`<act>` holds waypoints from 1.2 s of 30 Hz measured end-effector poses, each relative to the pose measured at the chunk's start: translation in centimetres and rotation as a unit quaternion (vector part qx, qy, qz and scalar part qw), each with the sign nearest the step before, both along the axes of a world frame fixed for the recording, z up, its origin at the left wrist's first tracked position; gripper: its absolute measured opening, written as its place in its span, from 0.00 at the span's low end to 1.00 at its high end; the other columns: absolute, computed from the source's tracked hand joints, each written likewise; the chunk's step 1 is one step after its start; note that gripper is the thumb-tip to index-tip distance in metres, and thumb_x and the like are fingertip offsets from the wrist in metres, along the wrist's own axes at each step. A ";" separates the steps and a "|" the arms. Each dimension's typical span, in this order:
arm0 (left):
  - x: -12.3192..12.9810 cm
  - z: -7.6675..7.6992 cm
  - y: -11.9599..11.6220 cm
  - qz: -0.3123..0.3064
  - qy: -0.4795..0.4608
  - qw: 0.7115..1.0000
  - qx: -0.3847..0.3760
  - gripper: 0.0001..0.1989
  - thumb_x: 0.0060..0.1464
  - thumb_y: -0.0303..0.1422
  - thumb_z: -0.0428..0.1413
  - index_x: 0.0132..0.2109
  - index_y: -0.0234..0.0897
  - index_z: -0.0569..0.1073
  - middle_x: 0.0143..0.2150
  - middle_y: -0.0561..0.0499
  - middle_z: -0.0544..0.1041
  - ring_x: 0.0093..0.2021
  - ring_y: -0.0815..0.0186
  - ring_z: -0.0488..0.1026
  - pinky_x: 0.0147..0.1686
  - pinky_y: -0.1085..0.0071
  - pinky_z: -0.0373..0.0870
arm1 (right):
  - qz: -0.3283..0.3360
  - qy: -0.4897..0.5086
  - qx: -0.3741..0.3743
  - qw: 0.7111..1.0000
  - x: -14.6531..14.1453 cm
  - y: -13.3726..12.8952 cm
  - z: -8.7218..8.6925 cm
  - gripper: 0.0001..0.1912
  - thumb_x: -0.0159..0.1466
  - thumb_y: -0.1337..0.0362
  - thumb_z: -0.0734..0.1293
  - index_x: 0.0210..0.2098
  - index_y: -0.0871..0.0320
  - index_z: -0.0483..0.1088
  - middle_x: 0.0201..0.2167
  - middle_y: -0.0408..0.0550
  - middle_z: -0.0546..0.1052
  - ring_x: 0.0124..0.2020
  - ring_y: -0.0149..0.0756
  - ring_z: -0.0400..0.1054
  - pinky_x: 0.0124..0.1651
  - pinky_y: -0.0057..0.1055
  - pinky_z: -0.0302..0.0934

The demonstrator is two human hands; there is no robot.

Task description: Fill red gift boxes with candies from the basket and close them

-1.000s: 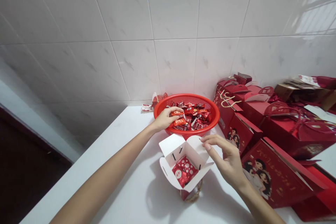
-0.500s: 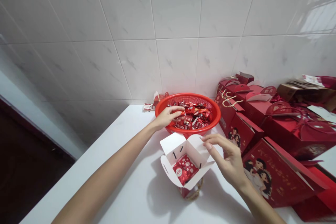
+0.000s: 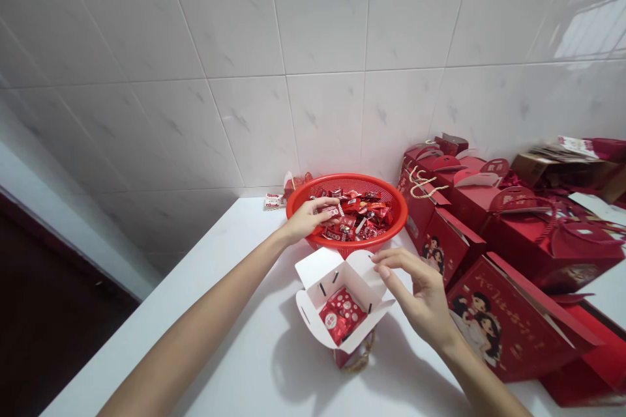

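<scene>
In the head view my left hand (image 3: pixel 310 216) reaches over the near left side of a red plastic basket (image 3: pixel 402 221). Its thumb and fingers are closed on a red and white candy packet (image 3: pixel 333 212). Many red-wrapped candies (image 3: pixel 369 212) fill the basket around it. In front of the basket stands a small gift box (image 3: pixel 304 318), white inside, its flaps folded outward. Red candy packets (image 3: pixel 342 315) lie at its bottom, and a twine cord hangs by its near side. My right hand (image 3: pixel 419 287) is at the box's right far flap, fingertips closed at its edge.
Several red gift boxes (image 3: pixel 513 319) with flaps and cords crowd the right side of the white table (image 3: pixel 235 339). Beyond them sits a brown carton (image 3: pixel 531 171). A small printed card (image 3: pixel 274 202) lies left of the basket, and a tiled wall (image 3: pixel 323 111) rises behind.
My left hand now lifts a red and white packet among the candies, which shows more clearly between its fingers. My right hand stays at the box flap. The view has shifted slightly.
</scene>
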State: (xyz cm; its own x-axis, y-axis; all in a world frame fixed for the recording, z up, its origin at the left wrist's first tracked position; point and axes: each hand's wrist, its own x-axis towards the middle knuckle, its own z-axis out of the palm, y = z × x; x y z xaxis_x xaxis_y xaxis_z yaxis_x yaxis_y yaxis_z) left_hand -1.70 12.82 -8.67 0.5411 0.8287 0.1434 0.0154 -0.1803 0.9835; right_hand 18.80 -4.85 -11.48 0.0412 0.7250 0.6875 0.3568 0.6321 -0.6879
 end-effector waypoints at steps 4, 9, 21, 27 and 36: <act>0.0 -0.2 0.0 -0.007 -0.012 1.000 0.001 0.13 0.57 0.27 0.62 0.49 0.35 0.76 0.53 0.45 0.76 0.42 0.63 0.81 0.53 0.57 0.75 | 0.004 0.005 0.000 1.000 0.0 0.1 -0.1 0.08 0.68 0.67 0.66 0.32 0.55 0.73 0.36 0.47 0.79 0.39 0.36 0.74 0.43 0.31 0.66; 0.1 0.0 -0.2 -0.007 -0.020 1.000 0.011 0.13 0.54 0.26 0.64 0.47 0.34 0.77 0.54 0.45 0.75 0.41 0.64 0.80 0.51 0.58 0.77 | 0.000 -0.005 0.010 1.000 0.0 0.1 -0.1 0.07 0.67 0.67 0.66 0.32 0.55 0.73 0.36 0.47 0.79 0.38 0.37 0.74 0.43 0.32 0.66; 0.0 -0.1 0.0 -0.001 0.002 1.000 0.026 0.16 0.52 0.27 0.65 0.49 0.33 0.77 0.50 0.45 0.76 0.42 0.62 0.79 0.49 0.59 0.77 | 0.143 -0.189 -0.174 0.956 1.4 -0.6 1.2 0.23 0.60 0.60 0.73 0.55 0.49 0.75 0.59 0.54 0.73 0.56 0.50 0.71 0.52 0.42 0.71; 0.0 -0.1 0.0 -0.002 -0.002 1.000 0.021 0.15 0.51 0.27 0.66 0.48 0.33 0.78 0.54 0.43 0.74 0.41 0.63 0.79 0.49 0.58 0.76 | 0.204 -0.159 -0.210 0.943 1.1 -0.8 1.6 0.27 0.58 0.59 0.76 0.57 0.49 0.75 0.50 0.48 0.81 0.45 0.47 0.79 0.39 0.34 0.75; 0.0 0.1 0.0 -0.001 -0.005 1.000 0.027 0.19 0.47 0.30 0.69 0.47 0.32 0.78 0.52 0.42 0.76 0.43 0.60 0.79 0.50 0.59 0.74 | 0.171 -0.232 -0.123 0.950 1.4 -1.0 1.0 0.36 0.57 0.61 0.78 0.63 0.46 0.68 0.57 0.51 0.76 0.54 0.51 0.74 0.57 0.47 0.69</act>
